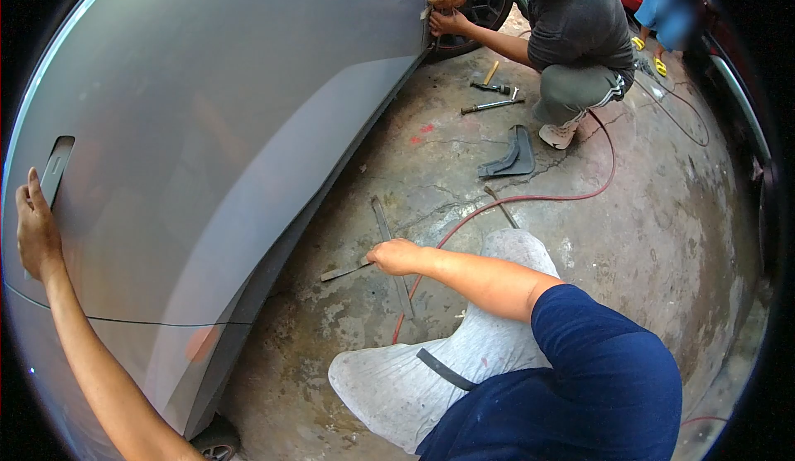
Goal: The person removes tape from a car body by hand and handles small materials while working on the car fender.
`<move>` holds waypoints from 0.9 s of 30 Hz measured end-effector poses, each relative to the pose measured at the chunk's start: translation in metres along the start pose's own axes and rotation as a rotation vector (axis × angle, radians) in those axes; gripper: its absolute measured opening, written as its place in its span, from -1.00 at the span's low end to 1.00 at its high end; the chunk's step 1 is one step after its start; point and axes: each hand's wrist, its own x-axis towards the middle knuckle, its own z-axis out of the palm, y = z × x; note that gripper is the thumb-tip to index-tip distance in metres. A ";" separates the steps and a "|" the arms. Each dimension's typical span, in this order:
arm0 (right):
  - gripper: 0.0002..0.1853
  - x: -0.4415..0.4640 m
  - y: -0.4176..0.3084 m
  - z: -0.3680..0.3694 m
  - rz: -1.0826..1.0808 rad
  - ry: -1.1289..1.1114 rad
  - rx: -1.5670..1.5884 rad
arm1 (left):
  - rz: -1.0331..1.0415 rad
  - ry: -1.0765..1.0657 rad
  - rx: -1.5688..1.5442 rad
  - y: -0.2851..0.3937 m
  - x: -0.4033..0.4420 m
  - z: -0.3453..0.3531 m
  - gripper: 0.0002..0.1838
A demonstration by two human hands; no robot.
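Note:
My left hand (37,229) is at the grey car door (248,113), its fingers raised and apart beside the door handle (56,167). Over the concrete floor, my right hand (395,256) is closed on one end of a flat metal bar (348,271) that points left. Under or just past that hand, a longer flat metal strip (384,223) crosses the floor. A dark strip (445,370) rests on my light grey trouser leg.
A co-worker (580,22) squats by the front wheel (484,6), both hands at the car's edge. Hand tools (493,106), a black plastic part (513,156), a metal rod (502,207) and a red hose (530,199) lie on the floor. Another person (662,14) stands at top right.

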 end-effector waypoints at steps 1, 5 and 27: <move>-0.76 0.001 0.001 0.001 0.005 0.000 0.005 | -0.005 -0.007 0.009 0.000 0.000 -0.001 -0.25; -0.76 0.001 0.001 0.003 -0.006 0.008 -0.003 | -0.049 -0.056 0.036 0.006 0.001 -0.008 -0.22; -0.77 0.001 0.002 0.004 0.006 -0.005 -0.002 | 0.135 0.091 -0.065 -0.017 0.000 0.019 -0.25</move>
